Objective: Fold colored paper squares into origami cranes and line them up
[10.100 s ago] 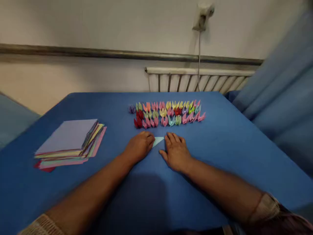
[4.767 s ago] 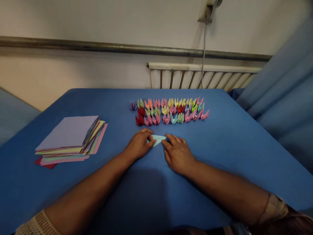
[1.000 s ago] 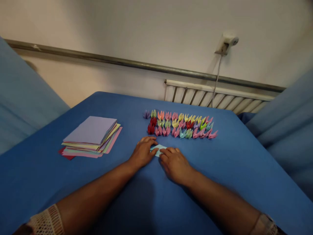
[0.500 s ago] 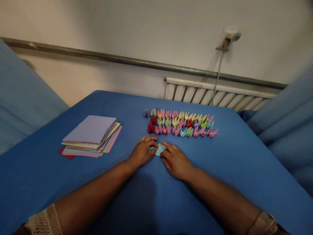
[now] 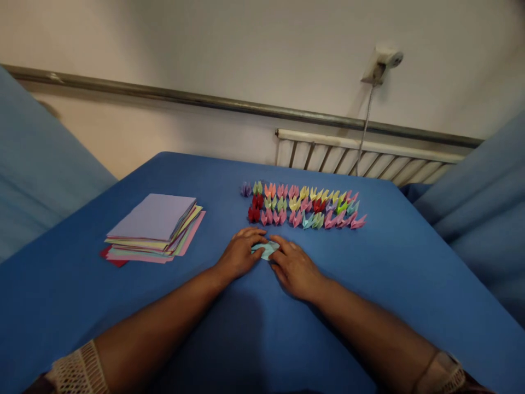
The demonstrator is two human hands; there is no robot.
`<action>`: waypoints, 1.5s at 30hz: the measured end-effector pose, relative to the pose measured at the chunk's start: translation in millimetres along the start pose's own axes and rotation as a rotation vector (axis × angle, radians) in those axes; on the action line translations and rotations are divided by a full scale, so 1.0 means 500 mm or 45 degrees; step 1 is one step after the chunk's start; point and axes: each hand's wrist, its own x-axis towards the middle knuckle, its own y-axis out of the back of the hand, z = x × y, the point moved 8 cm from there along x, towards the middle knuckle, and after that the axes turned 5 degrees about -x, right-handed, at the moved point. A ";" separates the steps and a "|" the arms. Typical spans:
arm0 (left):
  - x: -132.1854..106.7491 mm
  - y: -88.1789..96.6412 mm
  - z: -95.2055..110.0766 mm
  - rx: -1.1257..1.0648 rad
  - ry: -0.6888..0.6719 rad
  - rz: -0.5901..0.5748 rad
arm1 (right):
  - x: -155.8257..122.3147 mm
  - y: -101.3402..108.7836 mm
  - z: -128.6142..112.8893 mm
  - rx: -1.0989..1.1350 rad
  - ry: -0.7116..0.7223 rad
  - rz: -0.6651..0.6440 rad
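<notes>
A small piece of folded light-blue paper (image 5: 268, 251) lies on the blue table cover, between my two hands. My left hand (image 5: 241, 251) grips its left side, thumb at the near edge and fingers curled over the far part. On the right side, my right hand (image 5: 296, 268) has its thumb and fingers closed on the paper. Parts of the paper are hidden under the fingers, so its exact folded shape does not show. Just beyond the hands stand rows of folded paper cranes (image 5: 295, 218) in pink, red, yellow, green, blue and purple.
To the left lies a stack of coloured square paper (image 5: 150, 217), purple on top, with a red corner (image 5: 117, 261) sticking out below. The blue-covered table (image 5: 197, 345) reaches towards a wall with a radiator (image 5: 369, 153), a rail and a plugged-in cable. Blue curtains (image 5: 488, 219) hang at both sides.
The fingers of both hands have shifted slightly on the light-blue paper, which looks a little flatter. Stack and cranes stay in place.
</notes>
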 end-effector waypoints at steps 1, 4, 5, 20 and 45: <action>-0.001 -0.001 0.000 -0.003 -0.016 0.003 | 0.000 -0.001 -0.002 -0.012 0.016 -0.013; -0.004 -0.001 -0.003 0.008 -0.045 0.004 | 0.001 -0.004 -0.006 -0.044 0.044 -0.055; -0.004 0.002 -0.004 0.010 -0.041 0.011 | 0.000 -0.004 -0.006 -0.054 0.044 -0.061; -0.013 0.014 0.037 0.127 -0.245 -0.159 | -0.001 0.006 -0.007 -0.099 0.011 -0.097; -0.020 0.000 0.077 0.285 -0.354 -0.229 | 0.012 -0.006 0.050 0.072 -0.056 0.042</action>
